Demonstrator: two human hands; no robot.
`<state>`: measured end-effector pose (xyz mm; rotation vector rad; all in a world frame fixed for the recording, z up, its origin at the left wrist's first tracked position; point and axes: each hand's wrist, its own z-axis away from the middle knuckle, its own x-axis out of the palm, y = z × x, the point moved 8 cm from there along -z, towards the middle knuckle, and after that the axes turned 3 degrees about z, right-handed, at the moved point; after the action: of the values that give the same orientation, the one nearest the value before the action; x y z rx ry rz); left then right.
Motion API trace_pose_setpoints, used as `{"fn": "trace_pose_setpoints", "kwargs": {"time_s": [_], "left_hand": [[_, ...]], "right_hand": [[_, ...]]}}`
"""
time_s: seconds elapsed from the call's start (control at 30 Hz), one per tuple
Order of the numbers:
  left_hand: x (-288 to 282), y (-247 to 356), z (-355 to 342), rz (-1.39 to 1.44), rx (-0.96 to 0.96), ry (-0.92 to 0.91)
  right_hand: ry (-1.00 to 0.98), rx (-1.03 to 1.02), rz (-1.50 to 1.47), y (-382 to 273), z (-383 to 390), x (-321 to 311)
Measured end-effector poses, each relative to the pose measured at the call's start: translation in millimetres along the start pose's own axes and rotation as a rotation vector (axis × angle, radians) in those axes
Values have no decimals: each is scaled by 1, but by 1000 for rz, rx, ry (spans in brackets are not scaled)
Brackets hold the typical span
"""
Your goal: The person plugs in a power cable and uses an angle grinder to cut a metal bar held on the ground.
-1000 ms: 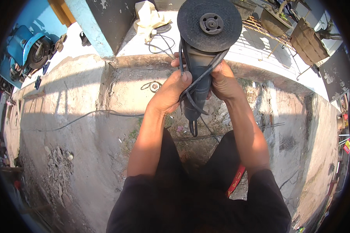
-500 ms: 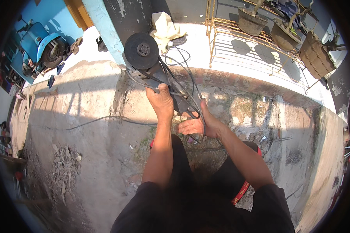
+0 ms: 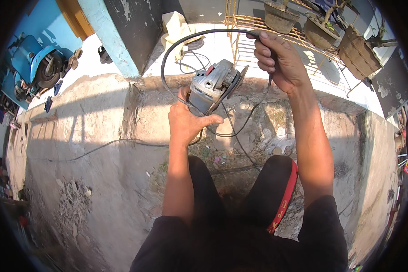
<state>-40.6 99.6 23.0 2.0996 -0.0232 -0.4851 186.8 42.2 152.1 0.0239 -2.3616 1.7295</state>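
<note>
A person seated above a rough concrete yard holds an angle grinder (image 3: 211, 85) in the left hand (image 3: 188, 121), fingers wrapped and clamped round the grey tool's body, the thumb stretched out along its underside. The grinder sits at chest height in the middle of the view, over a low concrete ledge (image 3: 99, 95), its dark disc (image 3: 236, 81) turned edge-on to the right and a small red patch showing on the housing. The right hand (image 3: 279, 61), raised higher and well to the right of the tool, has its fingers curled shut on the black power cord (image 3: 177, 43), which arcs up from the grinder in a wide loop before passing through that fist and hanging down in slack coils toward the ground. Below the hands, the person's knees in dark trousers (image 3: 204, 190) frame a patch of rubble and dry litter; a red strip with pale marks (image 3: 285, 195) runs along the right leg. Behind the ledge stand a pale blue pillar (image 3: 118, 36), a crumpled cream cloth (image 3: 177, 27), and a yellowed wire rack (image 3: 276, 27) bearing potted plants (image 3: 281, 16). A blue scooter (image 3: 34, 63) is parked at far left, with sandals (image 3: 72, 59) beside it. A second thin cable (image 3: 99, 147) trails across the concrete.
</note>
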Motion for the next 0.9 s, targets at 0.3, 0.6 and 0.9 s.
{"fn": "trace_pose_setpoints", "kwargs": {"time_s": [0.3,0.6,0.9], "left_hand": [[-15,-80,14,642,-477,365],[-92,-89,38,888,-283,1049],[-88,-25,26,1194,-13,572]], "right_hand": [[78,-191,-611,12,144,1],[284,78,696,57,176,-26],[-96,97,778,161,111,63]]}}
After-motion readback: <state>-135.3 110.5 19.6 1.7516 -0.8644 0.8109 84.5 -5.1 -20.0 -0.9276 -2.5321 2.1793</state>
